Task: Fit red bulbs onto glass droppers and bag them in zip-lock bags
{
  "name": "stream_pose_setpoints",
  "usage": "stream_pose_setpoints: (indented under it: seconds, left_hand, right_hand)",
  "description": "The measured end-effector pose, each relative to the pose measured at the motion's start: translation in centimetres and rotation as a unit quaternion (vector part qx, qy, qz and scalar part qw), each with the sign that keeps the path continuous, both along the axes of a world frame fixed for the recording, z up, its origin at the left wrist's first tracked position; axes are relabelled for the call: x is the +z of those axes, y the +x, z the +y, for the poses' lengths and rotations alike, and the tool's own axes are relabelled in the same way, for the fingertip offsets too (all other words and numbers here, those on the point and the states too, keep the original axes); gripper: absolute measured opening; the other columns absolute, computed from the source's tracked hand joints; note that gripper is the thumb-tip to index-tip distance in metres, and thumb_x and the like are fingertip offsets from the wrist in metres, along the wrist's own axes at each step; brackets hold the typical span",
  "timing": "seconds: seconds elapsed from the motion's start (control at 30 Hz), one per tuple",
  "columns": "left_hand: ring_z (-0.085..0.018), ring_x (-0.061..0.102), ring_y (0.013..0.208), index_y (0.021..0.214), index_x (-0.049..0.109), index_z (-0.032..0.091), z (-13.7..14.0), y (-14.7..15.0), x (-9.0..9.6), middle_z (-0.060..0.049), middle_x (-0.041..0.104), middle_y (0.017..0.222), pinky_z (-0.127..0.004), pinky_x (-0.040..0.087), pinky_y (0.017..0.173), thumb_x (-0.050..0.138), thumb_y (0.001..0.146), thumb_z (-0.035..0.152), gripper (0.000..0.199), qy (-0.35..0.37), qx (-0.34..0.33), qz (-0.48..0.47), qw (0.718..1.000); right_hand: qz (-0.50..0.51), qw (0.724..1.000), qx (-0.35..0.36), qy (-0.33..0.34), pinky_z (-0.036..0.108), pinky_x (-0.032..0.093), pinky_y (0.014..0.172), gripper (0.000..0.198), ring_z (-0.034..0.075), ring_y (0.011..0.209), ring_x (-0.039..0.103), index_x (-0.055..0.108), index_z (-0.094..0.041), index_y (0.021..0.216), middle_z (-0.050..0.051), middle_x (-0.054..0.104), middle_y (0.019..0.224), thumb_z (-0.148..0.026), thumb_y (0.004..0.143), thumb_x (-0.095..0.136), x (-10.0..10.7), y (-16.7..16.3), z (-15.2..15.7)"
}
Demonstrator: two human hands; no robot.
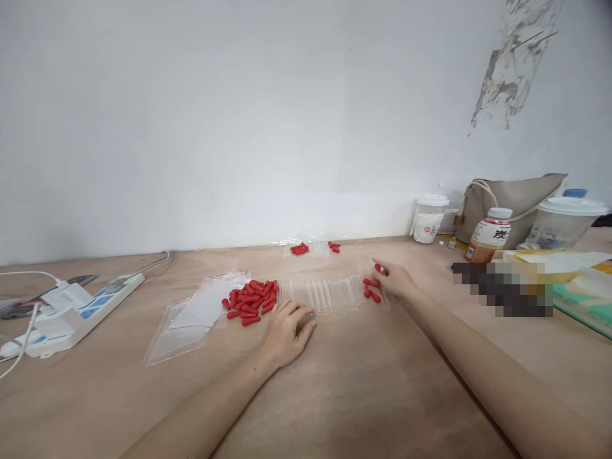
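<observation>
At the far left, a white power strip (pixel 102 312) slants across the desk (pixel 335 395), chargers and cables crowding it. Bare wood shows between it and the clear zip bags (pixel 191 325), which lie fanned with one corner pointing toward the person. Behind everything, the desk's back edge meets the wall (pixel 215 127). A heap of red bulbs (pixel 251 298) overlaps the bags' right side, and just to the right and nearer the person is the left hand (pixel 288 328). Its grip is loose, thumb apart from the fingers, fingertips at the near left end of the row of clear tubes (pixel 325 294); I can't tell whether they touch. In front of that row, wood runs between the forearms. Beyond it, near the wall, sits a clear packet (pixel 318 248) with small red pieces at either side.

The tubes run side by side from the heap to a few loose red bulbs (pixel 371 293) at the right end. Just right of these is the right hand (pixel 389 278), its grip closed on a single red bulb (pixel 377 268) showing between index finger and thumb. A dark line follows the right forearm; seam or shadow, I can't say. Farther right, well apart from the hand, a lidded paper cup (pixel 429 220), a bottle (pixel 488 236), a grey bag (pixel 516 201) and a clear lidded cup (pixel 564 223) crowd the back corner.
</observation>
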State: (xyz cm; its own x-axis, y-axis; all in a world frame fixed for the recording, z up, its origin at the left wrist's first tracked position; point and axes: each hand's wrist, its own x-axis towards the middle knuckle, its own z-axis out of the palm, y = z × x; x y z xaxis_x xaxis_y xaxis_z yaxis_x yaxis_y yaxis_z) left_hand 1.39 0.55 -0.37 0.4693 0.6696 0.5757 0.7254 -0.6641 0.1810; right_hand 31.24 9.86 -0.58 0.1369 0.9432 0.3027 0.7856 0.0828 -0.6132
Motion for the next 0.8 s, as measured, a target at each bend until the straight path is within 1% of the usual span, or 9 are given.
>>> stream_pose_setpoints:
  seconds: [0.07,0.17,0.27,0.33,0.4,0.47,0.57,0.7,0.8]
  left_hand:
    - [-0.021,0.052,0.084,0.096,0.059,0.020,0.0,0.0,0.0,-0.005,0.059,0.091,-0.035,0.039,0.075,0.051,0.080,0.024,0.018,-0.008,-0.007,0.000,1.000]
    - [-0.021,0.053,0.084,0.095,0.059,0.020,0.0,0.0,0.0,-0.005,0.059,0.090,-0.035,0.040,0.075,0.051,0.080,0.023,0.017,-0.008,-0.018,-0.010,1.000]
    - [-0.021,0.053,0.084,0.094,0.060,0.020,0.1,0.1,-0.1,-0.005,0.060,0.090,-0.035,0.041,0.075,0.052,0.080,0.023,0.016,-0.009,-0.020,-0.012,1.000]
    - [-0.021,0.053,0.084,0.093,0.060,0.020,0.1,0.1,-0.1,-0.005,0.059,0.089,-0.035,0.041,0.075,0.052,0.080,0.023,0.015,-0.015,-0.018,-0.007,1.000]
    - [-0.020,0.053,0.084,0.092,0.060,0.020,0.1,0.0,-0.1,-0.005,0.059,0.088,-0.035,0.041,0.075,0.052,0.080,0.023,0.015,-0.019,-0.017,-0.004,1.000]
    - [-0.020,0.053,0.083,0.091,0.060,0.020,0.1,0.0,0.0,-0.005,0.059,0.087,-0.035,0.041,0.074,0.052,0.080,0.023,0.014,-0.017,-0.018,-0.006,1.000]
    - [-0.020,0.053,0.082,0.090,0.061,0.020,0.0,0.0,0.0,-0.005,0.060,0.087,-0.034,0.041,0.073,0.051,0.080,0.023,0.014,-0.014,-0.020,-0.009,1.000]
    - [-0.020,0.053,0.082,0.089,0.061,0.021,0.1,0.0,-0.2,-0.004,0.060,0.087,-0.035,0.041,0.074,0.051,0.080,0.024,0.014,-0.019,-0.019,-0.007,1.000]
    - [-0.019,0.054,0.082,0.086,0.062,0.021,0.2,0.0,-0.2,-0.004,0.059,0.086,-0.034,0.041,0.074,0.052,0.080,0.023,0.012,-0.023,-0.019,-0.005,1.000]
  right_hand:
    - [-0.019,1.000,0.008,0.000,0.023,0.035,0.057,0.047,0.014,0.063,0.053,0.052,-0.024,0.117,-0.001,0.056,0.062,-0.035,0.072,0.051,-0.6,-0.2,0.3]
    - [-0.041,0.999,0.007,0.007,0.023,0.035,0.058,0.045,0.015,0.067,0.056,0.055,-0.024,0.114,0.001,0.060,0.068,-0.041,0.073,0.049,-0.7,-0.4,0.3]
    - [-0.052,0.998,0.002,0.033,0.023,0.036,0.060,0.036,0.015,0.071,0.056,0.062,-0.022,0.098,0.003,0.063,0.074,-0.043,0.073,0.050,-0.4,-0.8,-0.3]
    - [-0.058,0.997,0.027,0.051,0.023,0.036,0.062,0.028,0.016,0.074,0.056,0.063,-0.021,0.085,0.002,0.063,0.067,-0.043,0.072,0.051,-0.1,-1.3,-0.8]
    - [-0.051,0.995,0.058,0.058,0.023,0.036,0.062,0.025,0.016,0.076,0.056,0.061,-0.020,0.079,0.000,0.062,0.056,-0.041,0.073,0.050,0.1,-1.7,-1.2]
    - [-0.029,0.996,0.066,0.050,0.023,0.037,0.061,0.024,0.015,0.071,0.056,0.058,-0.019,0.081,-0.001,0.060,0.051,-0.040,0.074,0.048,0.1,-2.0,-1.6]
    - [-0.001,0.999,0.041,0.027,0.022,0.036,0.058,0.025,0.013,0.061,0.057,0.056,-0.019,0.085,-0.001,0.062,0.052,-0.040,0.074,0.048,0.2,-2.0,-1.8]
    - [-0.041,0.999,0.004,0.006,0.022,0.035,0.056,0.018,0.013,0.062,0.056,0.061,-0.020,0.077,0.000,0.065,0.062,-0.035,0.071,0.051,0.4,-1.3,-1.7]
    - [-0.077,0.997,0.003,-0.023,0.021,0.033,0.053,0.015,0.013,0.062,0.056,0.066,-0.023,0.071,-0.001,0.066,0.066,-0.030,0.066,0.054,0.4,-0.7,-1.5]
